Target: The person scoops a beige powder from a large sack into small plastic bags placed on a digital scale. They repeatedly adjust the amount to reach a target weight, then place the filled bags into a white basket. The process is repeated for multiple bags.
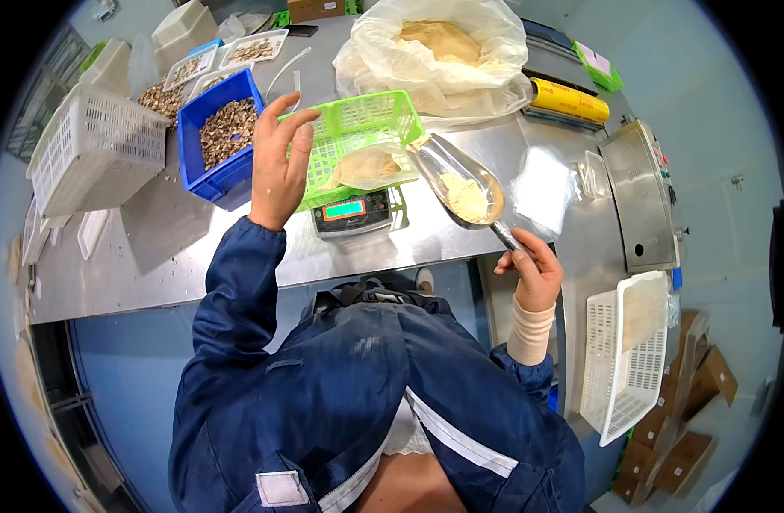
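My right hand [537, 269] grips the handle of a metal scoop [462, 183], which holds pale yellow powder. The scoop's tip is over the right edge of a green plastic basket [360, 109]. Inside the basket lies a clear plastic bag with beige powder [365, 168]. Under the basket stands a digital scale [353, 215] with a lit green display. My left hand [280, 160] is raised at the basket's left end, fingers apart, with nothing seen in it. Behind the basket a large clear bag [430, 70] stands open, full of tan powder [440, 42].
A blue bin [215, 186] of dried brown slices and a white perforated basket [100, 154] stand left. Small clear bags [543, 189], a yellow film roll [568, 102] and a steel machine [642, 199] are right. Another white basket [613, 359] stands lower right, near cardboard boxes [680, 455].
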Available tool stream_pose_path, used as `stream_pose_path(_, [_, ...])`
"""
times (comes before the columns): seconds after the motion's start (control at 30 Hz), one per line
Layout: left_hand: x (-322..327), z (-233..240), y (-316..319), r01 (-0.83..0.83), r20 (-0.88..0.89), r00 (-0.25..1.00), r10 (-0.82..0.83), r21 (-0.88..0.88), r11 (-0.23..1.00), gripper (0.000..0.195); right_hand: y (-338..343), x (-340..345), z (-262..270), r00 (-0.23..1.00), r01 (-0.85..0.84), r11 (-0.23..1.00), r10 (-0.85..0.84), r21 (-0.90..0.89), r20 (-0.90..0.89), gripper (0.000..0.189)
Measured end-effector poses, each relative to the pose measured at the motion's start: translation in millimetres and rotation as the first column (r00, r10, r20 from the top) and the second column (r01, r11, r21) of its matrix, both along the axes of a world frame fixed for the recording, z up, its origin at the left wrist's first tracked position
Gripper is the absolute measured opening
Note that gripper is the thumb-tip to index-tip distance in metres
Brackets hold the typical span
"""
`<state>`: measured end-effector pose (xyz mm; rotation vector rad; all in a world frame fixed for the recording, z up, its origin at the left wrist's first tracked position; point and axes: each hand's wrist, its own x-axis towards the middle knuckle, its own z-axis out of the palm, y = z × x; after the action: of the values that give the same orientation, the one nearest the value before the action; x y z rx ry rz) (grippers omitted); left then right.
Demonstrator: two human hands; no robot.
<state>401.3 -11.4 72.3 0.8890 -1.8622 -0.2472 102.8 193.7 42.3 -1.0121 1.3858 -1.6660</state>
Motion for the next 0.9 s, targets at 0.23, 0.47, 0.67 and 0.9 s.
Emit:
stream_pose_path(0.23, [15,-2,3,-0.055,-0.013,0.998,0.055,-0.005,0.998,0.023,1,1,3,1.0,0.0,1.0,0.0,0.003,-0.004,0.027])
stream_pose_path(0.47, [19,-5,5,-0.071,-0.035,0.997,0.071,0.014,0.997,0.023,1,0,1,1.0,-0.007,1.0,0.007,-0.026,0.003,0.028])
stream_pose_path(0.67, [23,-8,4,-0.077,-0.033,0.996,0.078,0.011,0.997,0.022,0,-1,1,1.0,-0.019,0.999,0.019,-0.036,-0.002,0.028])
stream_pose_path(0.9, [23,-10,2,-0.084,-0.041,0.996,0.084,0.005,0.996,0.019,-2,-3,0,1.0,-0.026,0.999,0.026,-0.037,-0.001,0.028])
